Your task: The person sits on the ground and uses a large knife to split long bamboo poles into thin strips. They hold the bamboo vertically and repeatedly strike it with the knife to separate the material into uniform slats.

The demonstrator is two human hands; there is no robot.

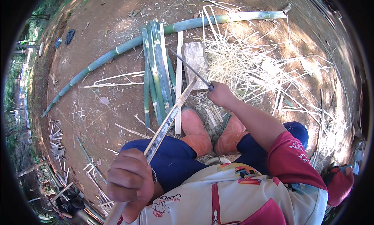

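Note:
My left hand [130, 180] is closed round the near end of a long split bamboo strip [166, 123], low and left in front of my body. The strip slants up and away to the right, and its far tip lies beside the knife. My right hand [221, 94] is wrapped round the handle of a long, thin-bladed knife [191, 68]. Its dark blade points to the far left, above a wooden block [196, 57] on the ground. Whether the blade touches the strip I cannot tell.
A long green bamboo pole [130, 44] crosses the far ground. Several split bamboo lengths [157, 77] lean across it, beside a pale slat [179, 75]. Pale shavings [245, 65] are heaped at right. My orange boots [193, 125] stand just short of the block. Dark cloth [69, 36] lies far left.

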